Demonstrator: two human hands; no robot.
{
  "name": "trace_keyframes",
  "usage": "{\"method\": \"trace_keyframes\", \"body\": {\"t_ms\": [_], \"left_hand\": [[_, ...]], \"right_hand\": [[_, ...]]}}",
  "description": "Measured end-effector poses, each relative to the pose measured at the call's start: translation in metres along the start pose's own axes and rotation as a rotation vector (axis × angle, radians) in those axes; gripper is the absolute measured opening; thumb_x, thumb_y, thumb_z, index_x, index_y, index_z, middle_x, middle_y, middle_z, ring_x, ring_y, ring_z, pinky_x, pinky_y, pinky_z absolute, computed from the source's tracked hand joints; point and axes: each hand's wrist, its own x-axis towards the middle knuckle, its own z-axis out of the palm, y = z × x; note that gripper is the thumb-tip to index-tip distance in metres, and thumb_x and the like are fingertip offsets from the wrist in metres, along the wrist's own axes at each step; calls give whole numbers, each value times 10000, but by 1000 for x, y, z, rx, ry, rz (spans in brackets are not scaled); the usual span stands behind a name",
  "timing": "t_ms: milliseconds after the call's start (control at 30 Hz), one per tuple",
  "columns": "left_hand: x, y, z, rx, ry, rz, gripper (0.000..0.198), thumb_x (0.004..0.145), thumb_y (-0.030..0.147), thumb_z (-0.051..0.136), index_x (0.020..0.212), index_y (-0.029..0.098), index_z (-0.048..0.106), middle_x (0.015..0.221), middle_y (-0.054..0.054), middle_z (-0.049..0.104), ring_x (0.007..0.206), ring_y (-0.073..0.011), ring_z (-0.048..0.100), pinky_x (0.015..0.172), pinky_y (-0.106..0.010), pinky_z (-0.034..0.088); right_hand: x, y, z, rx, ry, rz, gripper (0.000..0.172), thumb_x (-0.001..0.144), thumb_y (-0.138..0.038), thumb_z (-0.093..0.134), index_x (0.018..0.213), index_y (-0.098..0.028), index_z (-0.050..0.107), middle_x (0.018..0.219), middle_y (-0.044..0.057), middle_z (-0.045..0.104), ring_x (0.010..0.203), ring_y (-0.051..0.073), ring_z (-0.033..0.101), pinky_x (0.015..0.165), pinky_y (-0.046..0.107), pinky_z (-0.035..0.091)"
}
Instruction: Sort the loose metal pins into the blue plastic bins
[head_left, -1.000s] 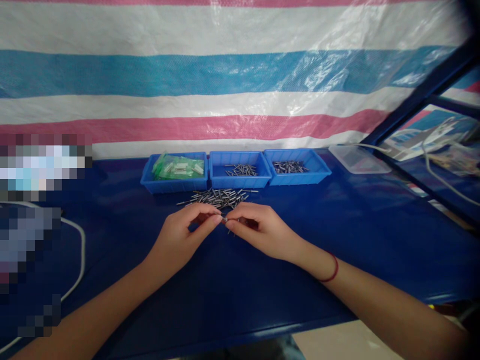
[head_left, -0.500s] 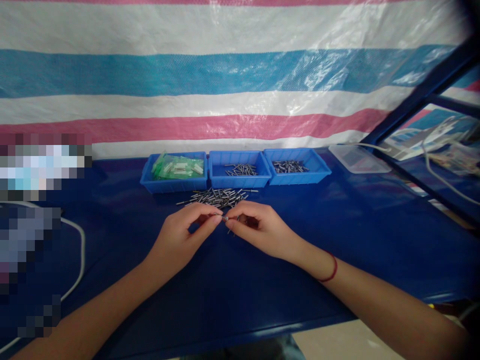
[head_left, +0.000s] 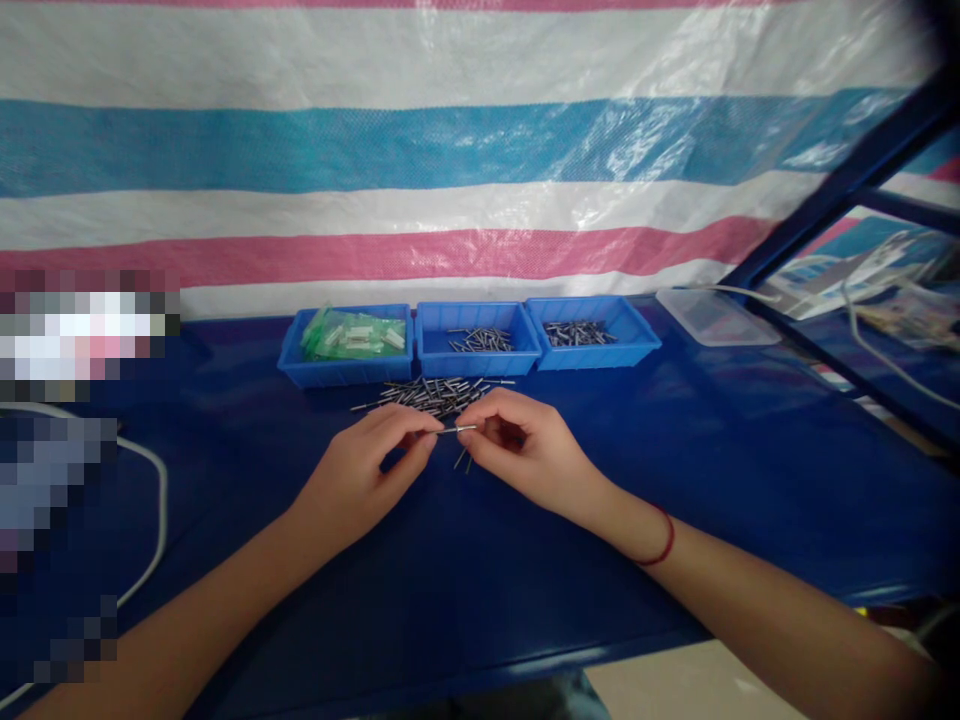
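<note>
Between my two hands is a thin metal pin [head_left: 455, 429], thicker at its right part, lying nearly level. My left hand [head_left: 379, 455] pinches its left end with thumb and index finger. At the other end, my right hand [head_left: 521, 440] closes thumb and index finger on the pin. Two more slender pins [head_left: 463, 461] show below the right fingers; whether that hand holds them I cannot tell. Just behind my fingertips lies a loose heap of similar metal pins [head_left: 431, 394] on the dark blue table [head_left: 420, 600].
Three blue bins stand behind the heap: the left bin [head_left: 345, 376] with green bags, the middle bin [head_left: 480, 362] and right bin [head_left: 600, 354] with metal pins. A clear plastic lid [head_left: 720, 318] lies right, near a dark frame [head_left: 817, 220]. A white cable [head_left: 163, 500] curves at left.
My right hand has shifted slightly up and right along the pin, so more of the pin shows between the hands. My left hand has stayed almost in place.
</note>
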Motion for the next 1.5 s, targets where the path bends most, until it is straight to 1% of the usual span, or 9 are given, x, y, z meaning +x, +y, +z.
{"method": "trace_keyframes", "body": {"t_ms": [167,367,467,600,767,967,1133,1300,1500], "left_hand": [[0,-4,-2,72,-91,67,201,922,211,473,1050,186,626,1016,-57,668,930,-155,627,851,-271,482],[0,-11,-5,210,-109,55,260,923,276,478,1128,180,605,1071,-73,660,973,-184,614,902,-314,465],[2,-20,-5,326,-115,50,251,918,290,474,1070,175,638,1051,-81,662,944,-213,599,877,-361,465],[3,-30,-4,481,-133,15,293,900,318,499,1115,169,630,1100,-107,634,971,-252,567,877,-413,458],[2,-36,-1,505,-180,0,288,934,293,449,1131,161,612,1099,-102,620,965,-231,576,884,-394,462],[1,-40,1,502,-186,13,302,939,269,446,1192,172,578,1066,-99,607,936,-222,577,845,-379,477],[3,-39,1,475,-202,7,226,929,286,471,1044,168,625,1004,-78,609,885,-210,563,833,-372,468],[4,-36,7,475,-161,45,284,922,240,479,1176,182,593,1123,-97,586,952,-219,540,856,-374,451],[3,-33,5,457,-170,59,189,919,278,506,1006,197,653,1039,-63,624,909,-209,536,812,-350,424]], "right_hand": [[3,-2,-2,28,28,32,155,850,-292,576,765,-178,636,702,17,589,586,108,485,542,245,390],[26,17,-43,428,599,272,255,792,-424,622,712,-182,617,653,-23,527,455,55,361,397,210,265],[37,27,-68,642,675,439,263,738,-452,657,786,-198,607,669,-37,531,420,45,336,350,204,241],[39,25,-75,792,642,549,215,740,-391,644,787,-187,596,604,-55,485,401,41,315,325,192,220],[33,13,-55,802,476,547,156,750,-313,614,785,-161,625,619,-52,460,420,33,331,350,177,202],[23,11,-33,654,301,491,164,764,-307,606,791,-151,646,664,-33,485,455,40,348,389,197,181],[19,11,-20,505,221,467,163,779,-303,595,790,-150,651,653,-31,495,459,42,351,406,205,187],[16,13,-13,332,159,399,183,799,-326,587,777,-152,641,632,-29,511,499,59,380,447,216,243],[14,12,-11,168,93,293,201,837,-317,548,762,-152,635,636,-21,520,543,84,419,502,234,315]]}}
